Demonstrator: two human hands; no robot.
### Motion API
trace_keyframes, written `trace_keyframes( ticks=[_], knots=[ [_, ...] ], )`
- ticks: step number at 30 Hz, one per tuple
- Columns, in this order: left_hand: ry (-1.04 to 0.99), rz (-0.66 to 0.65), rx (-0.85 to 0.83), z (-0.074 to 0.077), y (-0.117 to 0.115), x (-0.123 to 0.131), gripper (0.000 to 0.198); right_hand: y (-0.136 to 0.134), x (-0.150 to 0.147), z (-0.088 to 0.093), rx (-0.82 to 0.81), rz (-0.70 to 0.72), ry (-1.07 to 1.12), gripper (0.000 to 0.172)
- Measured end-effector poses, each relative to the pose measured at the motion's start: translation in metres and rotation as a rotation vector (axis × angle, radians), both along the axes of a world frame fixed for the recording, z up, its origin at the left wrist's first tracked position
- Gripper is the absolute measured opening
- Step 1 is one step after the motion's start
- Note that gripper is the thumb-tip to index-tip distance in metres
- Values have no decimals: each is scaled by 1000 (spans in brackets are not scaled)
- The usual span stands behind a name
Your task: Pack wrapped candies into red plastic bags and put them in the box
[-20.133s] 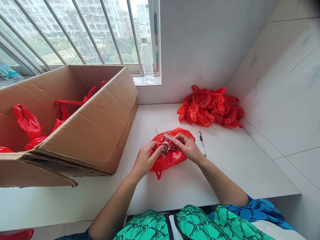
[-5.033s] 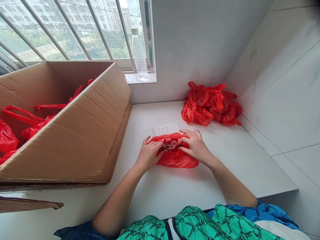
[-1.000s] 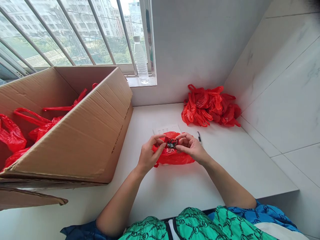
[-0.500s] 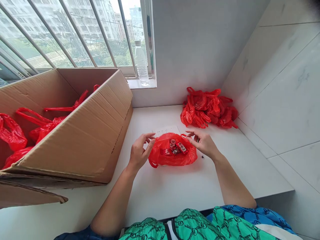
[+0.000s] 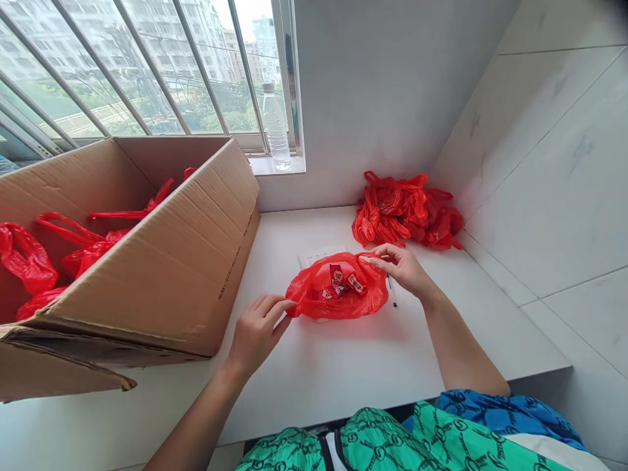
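Note:
A red plastic bag (image 5: 363, 304) lies spread on the white table with its mouth facing up. Inside it, several small red wrapped packets (image 5: 337, 279) with printed labels are visible. My left hand (image 5: 260, 327) pinches the bag's left end between thumb and fingers. At the upper right of the bag, my right hand (image 5: 400, 268) grips a handle loop. Partly under the bag are a sheet of paper (image 5: 307, 260) with writing and a pen (image 5: 394, 297), whose tip sticks out on the right.
On the left stands a large open cardboard box (image 5: 196, 261) holding red plastic bags (image 5: 93, 252). A heap of red plastic bags (image 5: 407, 209) lies against the wall at the back right. On the windowsill stands a clear water bottle (image 5: 277, 131).
My left hand has moved down and left and now pinches the bag's left end. My right hand has closed on the handle. The bag is stretched wider, and the packets inside have shifted.

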State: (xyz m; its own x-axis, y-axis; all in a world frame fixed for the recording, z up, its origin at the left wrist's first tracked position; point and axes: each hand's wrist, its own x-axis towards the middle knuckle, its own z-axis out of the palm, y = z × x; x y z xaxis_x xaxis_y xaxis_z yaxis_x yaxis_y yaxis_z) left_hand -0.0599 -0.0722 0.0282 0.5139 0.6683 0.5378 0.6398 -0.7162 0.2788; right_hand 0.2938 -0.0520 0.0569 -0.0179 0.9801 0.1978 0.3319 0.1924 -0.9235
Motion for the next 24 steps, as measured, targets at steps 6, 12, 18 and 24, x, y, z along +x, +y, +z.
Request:
trace_keyframes(
  ticks=[6,12,18,24],
  knots=[
    [-719,18,-259,55,12,13,6,5,6,52,89,149,624,24],
    [-1352,-98,-465,92,44,50,16,23,-3,74,62,416,1019,22],
    [-1477,-179,-606,106,60,68,22,32,-21,76,124,336,1030,6],
    [-1144,-234,-734,116,52,92,24,18,-48,76,211,237,326,60]
  ],
)
